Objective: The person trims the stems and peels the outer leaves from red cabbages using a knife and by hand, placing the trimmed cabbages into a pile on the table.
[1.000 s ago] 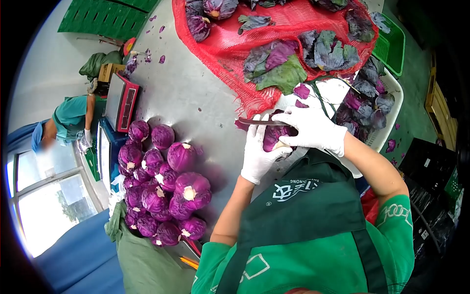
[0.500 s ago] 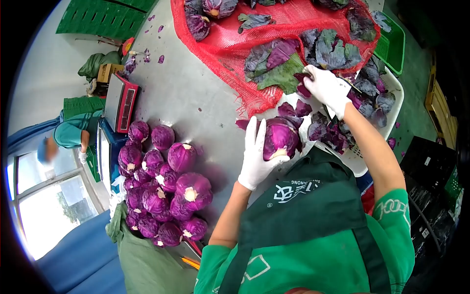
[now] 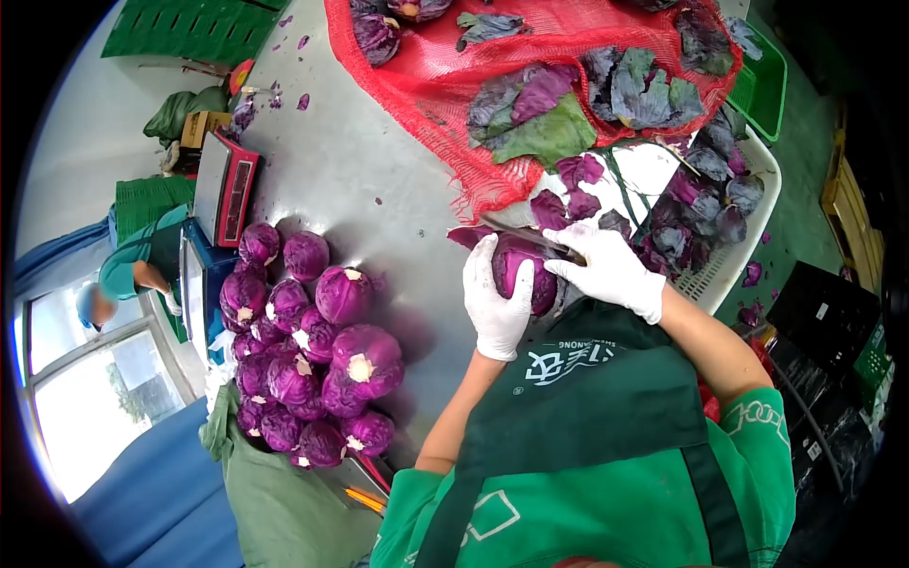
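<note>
My left hand (image 3: 496, 305), in a white glove, grips the near-left side of a red cabbage (image 3: 543, 290) just in front of my apron. Also gloved in white, my right hand (image 3: 614, 273) is closed around a knife (image 3: 532, 237), whose blade lies across the far side of the cabbage. A loose purple leaf (image 3: 469, 236) sticks out beyond the blade to the left. Torn leaf pieces (image 3: 579, 171) lie on a white surface just past my hands. Part of the cabbage is hidden by my fingers.
Several trimmed red cabbages (image 3: 367, 364) are heaped at left. A red mesh bag (image 3: 417, 90) with cabbages and leaves lies at the back. To the right stands a white basket (image 3: 769, 204) of leaves, near a green crate (image 3: 772, 90). Scales (image 3: 225, 194) and a co-worker (image 3: 142, 270) are far left.
My right hand has come back from the leaves by the mesh bag to the cabbage. The knife blade now lies across it. My left hand still holds the cabbage.
</note>
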The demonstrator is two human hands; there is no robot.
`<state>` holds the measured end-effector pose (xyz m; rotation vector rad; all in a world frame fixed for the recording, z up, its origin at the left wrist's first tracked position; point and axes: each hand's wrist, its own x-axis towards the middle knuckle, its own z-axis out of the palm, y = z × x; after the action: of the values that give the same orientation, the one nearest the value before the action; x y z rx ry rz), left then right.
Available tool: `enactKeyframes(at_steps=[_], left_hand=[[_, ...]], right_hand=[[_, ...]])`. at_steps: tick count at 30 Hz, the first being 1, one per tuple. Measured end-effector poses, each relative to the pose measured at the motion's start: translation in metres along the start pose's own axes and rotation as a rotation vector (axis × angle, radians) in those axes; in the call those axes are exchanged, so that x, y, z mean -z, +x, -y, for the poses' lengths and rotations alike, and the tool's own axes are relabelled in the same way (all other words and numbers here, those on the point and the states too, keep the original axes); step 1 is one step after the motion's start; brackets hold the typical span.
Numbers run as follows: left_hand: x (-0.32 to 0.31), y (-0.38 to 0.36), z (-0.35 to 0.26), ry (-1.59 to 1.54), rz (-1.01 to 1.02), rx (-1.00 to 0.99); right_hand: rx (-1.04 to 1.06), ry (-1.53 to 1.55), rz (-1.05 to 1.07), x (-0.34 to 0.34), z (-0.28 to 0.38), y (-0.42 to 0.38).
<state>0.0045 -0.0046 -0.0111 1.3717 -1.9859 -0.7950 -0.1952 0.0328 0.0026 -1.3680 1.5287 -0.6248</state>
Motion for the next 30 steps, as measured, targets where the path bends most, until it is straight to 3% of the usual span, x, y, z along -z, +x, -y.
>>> enactKeyframes(at_steps=[2,4,6,7,8,10,14,16,17,20,24,25,27,28,30], left_hand=[[-0.001,0.001,-0.001,0.041,-0.044,-0.023],[-0.002,0.002,-0.004,0.012,-0.028,0.026],[-0.006,0.002,-0.003,0.016,-0.058,0.001],[-0.007,0.0,-0.003,0.021,-0.087,-0.023],[-0.008,-0.001,-0.004,0.02,-0.084,-0.023],[-0.009,0.0,-0.006,0.061,-0.112,-0.1],[-0.004,-0.001,0.005,-0.026,-0.074,-0.024],[-0.004,0.001,0.001,-0.002,-0.07,-0.021],[-0.006,0.001,-0.002,0.011,-0.08,-0.048],[-0.007,0.004,0.0,0.028,-0.078,-0.093],[0.006,0.0,0.022,-0.123,-0.011,-0.069],[0.009,0.005,0.03,-0.182,0.021,-0.029],[0.02,0.006,0.03,-0.248,0.08,0.081],[0.02,0.006,0.036,-0.287,0.092,0.087],[0.022,0.01,0.044,-0.084,0.089,-0.075]], right_hand=[[0.274,-0.293,-0.227,-0.015,-0.01,-0.004],[0.324,-0.352,-0.287,-0.019,-0.009,-0.005],[0.314,-0.449,-0.285,-0.019,-0.004,-0.005],[0.213,-0.461,-0.242,-0.019,-0.004,-0.003],[0.288,-0.395,-0.349,-0.021,-0.015,0.001],[0.129,-0.322,-0.291,-0.016,-0.014,0.005],[0.209,-0.344,-0.351,-0.015,0.01,-0.007],[0.041,-0.432,-0.308,-0.021,0.011,-0.009],[0.139,-0.439,-0.39,-0.03,0.0,-0.01],[0.14,-0.381,-0.402,-0.027,-0.014,-0.004],[-0.191,-0.156,-0.335,0.001,-0.058,0.013],[-0.181,-0.161,-0.343,0.004,-0.071,0.023],[0.04,-0.15,-0.536,-0.008,-0.086,0.029],[-0.028,-0.258,-0.351,0.009,-0.073,0.029],[-0.041,-0.334,-0.406,0.025,-0.012,0.015]])
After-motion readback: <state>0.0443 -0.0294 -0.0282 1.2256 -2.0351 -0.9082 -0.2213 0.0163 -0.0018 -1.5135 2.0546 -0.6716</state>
